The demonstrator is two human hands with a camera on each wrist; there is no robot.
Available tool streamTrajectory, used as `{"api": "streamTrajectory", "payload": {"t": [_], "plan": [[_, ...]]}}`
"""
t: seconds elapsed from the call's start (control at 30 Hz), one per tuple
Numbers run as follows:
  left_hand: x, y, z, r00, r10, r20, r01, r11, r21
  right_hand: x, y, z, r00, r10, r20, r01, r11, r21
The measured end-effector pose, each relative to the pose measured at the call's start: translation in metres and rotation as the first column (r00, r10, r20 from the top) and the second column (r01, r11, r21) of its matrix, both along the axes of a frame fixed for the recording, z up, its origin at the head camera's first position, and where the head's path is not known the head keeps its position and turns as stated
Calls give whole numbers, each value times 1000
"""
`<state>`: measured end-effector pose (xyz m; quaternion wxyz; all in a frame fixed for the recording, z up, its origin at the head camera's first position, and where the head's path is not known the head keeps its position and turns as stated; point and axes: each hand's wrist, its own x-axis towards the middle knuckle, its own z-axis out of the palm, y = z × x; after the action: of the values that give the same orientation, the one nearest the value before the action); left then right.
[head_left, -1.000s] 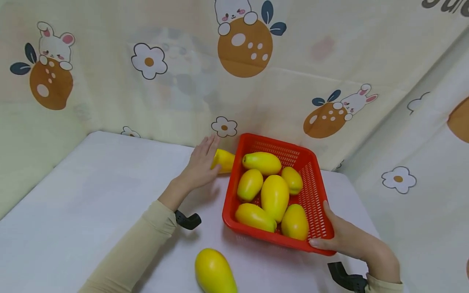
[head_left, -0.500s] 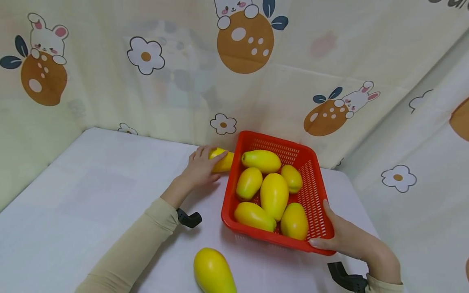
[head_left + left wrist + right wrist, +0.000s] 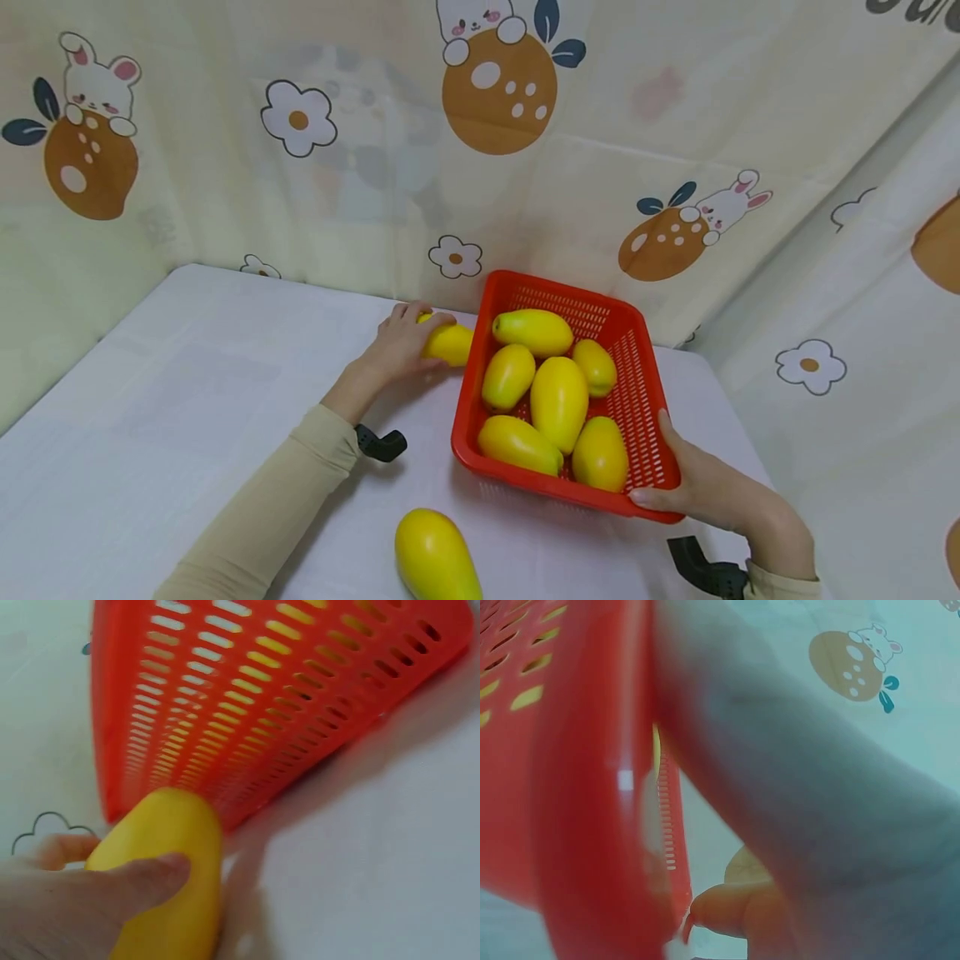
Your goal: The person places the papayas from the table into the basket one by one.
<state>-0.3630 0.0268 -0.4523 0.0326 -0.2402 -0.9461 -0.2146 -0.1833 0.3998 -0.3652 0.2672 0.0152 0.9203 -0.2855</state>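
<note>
My left hand (image 3: pixel 397 340) grips a yellow mango (image 3: pixel 452 343) at the left side of a red plastic basket (image 3: pixel 464 417). In the left wrist view the thumb (image 3: pixel 161 879) lies across the mango's near side, and its rounded end overlaps the slotted basket wall. Several yellow mangoes (image 3: pixel 558 402) lie inside the basket. On the basket's right side, my right hand (image 3: pixel 716 487) holds the front corner, thumb over the rim. The right wrist view shows the red rim (image 3: pixel 592 787) up close, with much of that hand blurred. Another mango (image 3: pixel 435 554) lies in front, on the white table.
The white-covered table (image 3: pixel 187 400) stretches out to the left. Behind it hangs a cream curtain (image 3: pixel 360 208) printed with rabbits and flowers, close to the basket's back rim. A second curtain (image 3: pixel 862 467) hangs on the right.
My left hand was stretched out beside the mango, then its fingers curled over it. The mango has shifted slightly left, away from the basket. The right hand keeps its hold.
</note>
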Motion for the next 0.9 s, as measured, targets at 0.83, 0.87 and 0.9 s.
{"api": "streamTrajectory", "payload": {"t": [0.83, 0.87, 0.9], "plan": [[24, -38, 33, 936, -96, 338, 133, 987, -86, 0, 1, -3, 1000, 6, -9, -6, 1000, -19], [24, -39, 34, 934, -100, 343, 137, 987, -84, 0, 1, -3, 1000, 6, -9, -6, 1000, -19], [25, -40, 35, 933, -103, 345, 141, 986, -85, 0, 1, -2, 1000, 5, -8, -5, 1000, -19]]}}
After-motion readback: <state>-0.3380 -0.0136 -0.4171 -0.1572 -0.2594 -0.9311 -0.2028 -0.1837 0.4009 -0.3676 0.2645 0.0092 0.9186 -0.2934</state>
